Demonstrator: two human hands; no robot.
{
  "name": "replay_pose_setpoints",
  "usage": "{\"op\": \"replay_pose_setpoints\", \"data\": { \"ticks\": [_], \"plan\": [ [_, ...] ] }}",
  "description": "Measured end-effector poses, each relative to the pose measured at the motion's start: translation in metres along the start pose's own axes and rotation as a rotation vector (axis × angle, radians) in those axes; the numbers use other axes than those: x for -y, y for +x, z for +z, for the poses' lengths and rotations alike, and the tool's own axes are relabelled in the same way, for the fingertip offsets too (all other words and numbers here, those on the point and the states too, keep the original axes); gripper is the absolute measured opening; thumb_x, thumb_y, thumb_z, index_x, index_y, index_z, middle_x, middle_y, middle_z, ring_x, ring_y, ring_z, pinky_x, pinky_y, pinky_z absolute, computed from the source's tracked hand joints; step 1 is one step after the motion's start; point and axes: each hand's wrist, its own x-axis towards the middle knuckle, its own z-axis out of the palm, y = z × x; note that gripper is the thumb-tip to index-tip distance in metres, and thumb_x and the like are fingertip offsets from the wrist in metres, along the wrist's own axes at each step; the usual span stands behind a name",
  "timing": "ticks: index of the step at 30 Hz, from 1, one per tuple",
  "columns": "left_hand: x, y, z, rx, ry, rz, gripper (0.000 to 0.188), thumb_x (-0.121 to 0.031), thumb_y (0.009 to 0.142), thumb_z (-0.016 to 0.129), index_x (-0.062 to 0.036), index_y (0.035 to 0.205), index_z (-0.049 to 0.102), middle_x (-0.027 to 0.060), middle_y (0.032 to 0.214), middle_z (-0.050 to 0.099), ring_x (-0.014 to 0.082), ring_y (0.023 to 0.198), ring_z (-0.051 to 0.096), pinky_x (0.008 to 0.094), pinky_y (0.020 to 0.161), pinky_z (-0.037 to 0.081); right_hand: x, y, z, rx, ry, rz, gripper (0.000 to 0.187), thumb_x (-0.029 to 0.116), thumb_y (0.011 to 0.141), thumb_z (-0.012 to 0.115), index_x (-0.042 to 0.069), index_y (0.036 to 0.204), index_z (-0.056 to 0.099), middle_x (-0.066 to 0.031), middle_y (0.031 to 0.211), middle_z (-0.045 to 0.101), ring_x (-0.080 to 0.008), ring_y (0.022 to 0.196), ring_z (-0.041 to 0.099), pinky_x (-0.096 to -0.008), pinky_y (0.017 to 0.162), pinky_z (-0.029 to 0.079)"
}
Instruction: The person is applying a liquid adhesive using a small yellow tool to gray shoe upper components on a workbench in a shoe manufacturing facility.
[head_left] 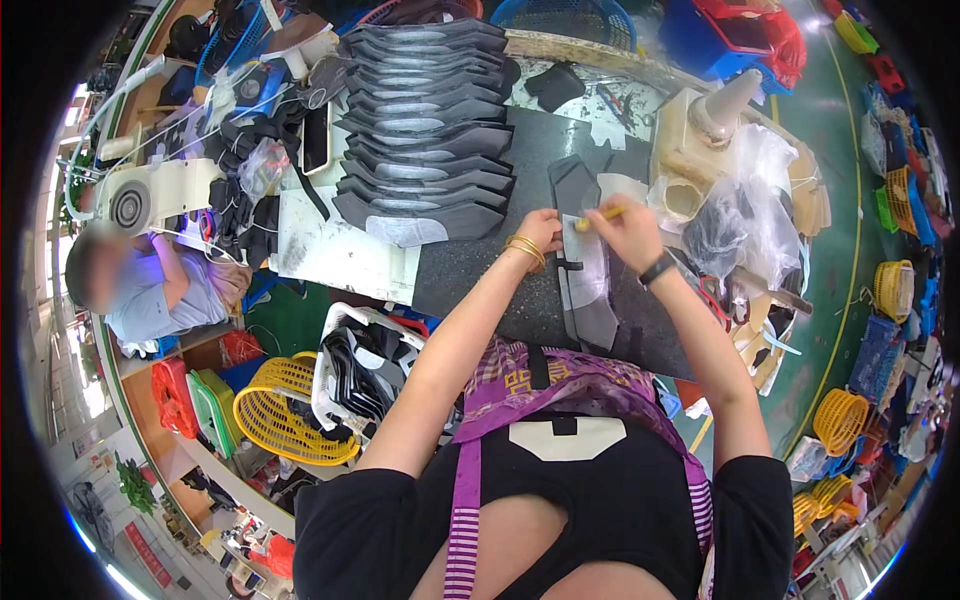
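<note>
A long, angled dark grey piece with a paler middle section lies on the dark work surface in front of me. My left hand, a yellow bangle at its wrist, has its fingers bent closed at the left edge of this piece. Between the fingers of my right hand is a slim yellow-handled tool, seemingly a brush, its tip over the pale section. A small black tab sticks out at the piece's left edge, below my left hand. Overlapping rows of similar grey pieces lie to the left.
Right of the work stand a beige container with a grey cone and clear plastic bags. A phone lies left of the rows. Below the table edge are a white basket and a yellow basket. Another person sits at far left.
</note>
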Motion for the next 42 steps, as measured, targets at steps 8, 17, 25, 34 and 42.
{"op": "replay_pose_setpoints", "data": {
  "ticks": [8, 17, 25, 34, 42],
  "plan": [
    [-0.013, -0.011, 0.013, 0.083, 0.486, 0.066, 0.029, -0.021, 0.077, 0.068, -0.0008, 0.094, 0.056, 0.0046, 0.086, 0.059, 0.0115, 0.073, 0.057, 0.0264, 0.066, 0.049, 0.004, 0.079, 0.001, -0.125, -0.17, -0.207, 0.03, 0.031, 0.078, 0.064, 0.002, 0.076, 0.057, -0.0138, 0.069, 0.059, -0.0265, 0.062, 0.06, -0.0356, 0.057, 0.047],
    [-0.007, -0.092, 0.011, 0.234, 0.197, 0.649, 0.042, -0.004, 0.071, 0.067, -0.0037, 0.111, 0.055, 0.0099, 0.115, 0.053, 0.0221, 0.114, 0.045, 0.0345, 0.094, 0.038, -0.009, -0.019, -0.04, 0.391, 0.155, 0.184, 0.014, 0.013, 0.075, 0.052, 0.003, 0.083, 0.057, -0.0101, 0.066, 0.054, -0.02, 0.06, 0.054, -0.0325, 0.058, 0.044],
    [0.008, -0.101, -0.009, -0.157, 0.705, 0.932, 0.033, -0.012, 0.069, 0.069, -0.0063, 0.101, 0.061, 0.0154, 0.112, 0.055, 0.0317, 0.111, 0.046, 0.0373, 0.094, 0.035, 0.002, -0.01, -0.028, 0.333, 0.165, 0.351, 0.026, 0.024, 0.079, 0.057, 0.004, 0.095, 0.063, -0.0051, 0.064, 0.058, -0.0129, 0.056, 0.053, -0.0282, 0.054, 0.042],
    [0.028, -0.121, -0.013, 0.231, 0.024, 0.842, 0.041, 0.008, 0.063, 0.062, -0.0043, 0.102, 0.057, 0.0149, 0.135, 0.033, 0.0287, 0.115, 0.046, 0.0346, 0.095, 0.038, -0.008, 0.023, 0.004, 0.22, -0.406, 0.126, 0.027, 0.027, 0.075, 0.057, 0.005, 0.089, 0.064, -0.0179, 0.073, 0.063, -0.035, 0.073, 0.062, -0.0412, 0.065, 0.048],
    [0.055, -0.159, -0.014, 0.129, 0.773, 1.084, 0.027, 0.001, 0.067, 0.06, -0.002, 0.093, 0.056, 0.0127, 0.106, 0.056, 0.0258, 0.097, 0.057, 0.0319, 0.085, 0.043, 0.019, -0.014, 0.022, 0.8, -0.739, 0.175, 0.042, 0.029, 0.077, 0.055, 0.017, 0.118, 0.055, -0.0206, 0.096, 0.062, -0.0352, 0.093, 0.059, -0.043, 0.082, 0.046]
  ]
}}
